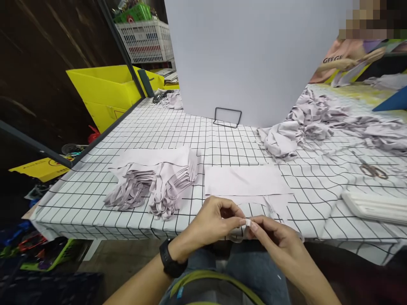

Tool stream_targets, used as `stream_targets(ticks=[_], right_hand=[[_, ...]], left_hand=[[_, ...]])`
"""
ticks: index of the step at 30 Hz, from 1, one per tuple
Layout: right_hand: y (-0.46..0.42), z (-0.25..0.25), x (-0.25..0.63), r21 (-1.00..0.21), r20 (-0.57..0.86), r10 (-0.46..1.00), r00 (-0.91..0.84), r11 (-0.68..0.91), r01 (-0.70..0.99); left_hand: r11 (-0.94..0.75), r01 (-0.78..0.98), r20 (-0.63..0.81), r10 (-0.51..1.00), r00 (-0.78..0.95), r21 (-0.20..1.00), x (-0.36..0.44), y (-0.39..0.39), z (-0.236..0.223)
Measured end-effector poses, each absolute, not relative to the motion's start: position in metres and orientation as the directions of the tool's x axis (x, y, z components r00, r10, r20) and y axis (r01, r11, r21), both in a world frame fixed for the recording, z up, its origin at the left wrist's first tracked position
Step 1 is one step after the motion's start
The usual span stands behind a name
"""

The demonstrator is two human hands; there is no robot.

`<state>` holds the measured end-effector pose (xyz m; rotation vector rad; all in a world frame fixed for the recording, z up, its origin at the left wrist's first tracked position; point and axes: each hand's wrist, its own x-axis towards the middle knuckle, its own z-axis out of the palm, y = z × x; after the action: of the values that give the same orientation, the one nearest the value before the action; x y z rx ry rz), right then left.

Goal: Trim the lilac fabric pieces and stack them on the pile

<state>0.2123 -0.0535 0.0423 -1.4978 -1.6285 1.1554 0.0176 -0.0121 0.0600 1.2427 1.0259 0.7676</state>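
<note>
At the table's front edge, my left hand (pixel 216 218) and my right hand (pixel 280 239) meet fingertip to fingertip. Both pinch the small whitish end of a narrow fabric strap (pixel 248 222); part of it is hidden behind the fingers. Just beyond them lies a flat, pale pink fabric piece (pixel 244 180) with straps running off its near side toward my hands. To the left is a neat stack of similar pale pink fabric pieces (pixel 152 156), with looped straps bunched at its front.
Loose pale fabric (pixel 282 137) is heaped at the right, near scissors (pixel 373 170) and a white plastic holder (pixel 375 207). A tall white board (pixel 248 59) stands behind a black wire stand (pixel 227 117). Yellow bins (pixel 104 93) are at left; another person works at far right.
</note>
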Motion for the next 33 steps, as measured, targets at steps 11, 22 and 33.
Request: stream_targets(ticks=[11, 22, 33], right_hand=[[-0.051, 0.049, 0.205, -0.842, 0.250, 0.957, -0.146, 0.290, 0.454], [-0.059, 0.044, 0.205, -0.969, 0.077, 0.997, 0.005, 0.073, 0.237], [-0.076, 0.031, 0.207, -0.960, -0.087, 0.992, -0.087, -0.060, 0.272]], left_hand=[[0.332, -0.029, -0.290, 0.861, 0.417, 0.943, 0.014, -0.011, 0.063], [0.484, -0.164, -0.355, 0.797, 0.489, 0.860, -0.004, -0.004, 0.065], [-0.064, 0.323, -0.112, 0.861, 0.496, 0.944, 0.001, -0.013, 0.082]])
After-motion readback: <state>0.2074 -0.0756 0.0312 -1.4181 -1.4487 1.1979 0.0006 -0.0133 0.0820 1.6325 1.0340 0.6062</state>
